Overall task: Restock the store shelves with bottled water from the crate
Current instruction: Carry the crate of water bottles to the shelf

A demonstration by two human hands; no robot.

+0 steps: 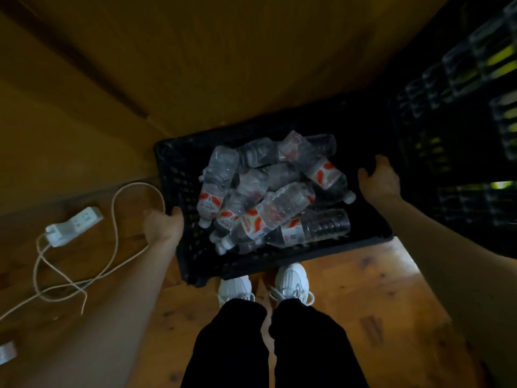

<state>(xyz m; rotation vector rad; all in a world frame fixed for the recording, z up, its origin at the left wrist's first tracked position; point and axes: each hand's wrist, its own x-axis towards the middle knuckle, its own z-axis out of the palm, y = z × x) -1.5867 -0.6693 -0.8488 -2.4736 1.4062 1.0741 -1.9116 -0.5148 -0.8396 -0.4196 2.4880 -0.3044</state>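
While bottles [279, 203] lie heaped in the crate [251, 266] at mid-frame, left hand [163, 224] and right hand [380, 179] curl fingers round its rims.

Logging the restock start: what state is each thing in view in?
Black plastic crate: held at both side rims, full of bottles.
Clear plastic water bottles: capped, lying jumbled in the crate.
Left hand: grips the left rim.
Right hand: grips the right rim.
White power strip: on the wooden floor, plug inserted.

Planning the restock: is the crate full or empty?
Partly full: water bottles lie jumbled on their sides inside the crate.
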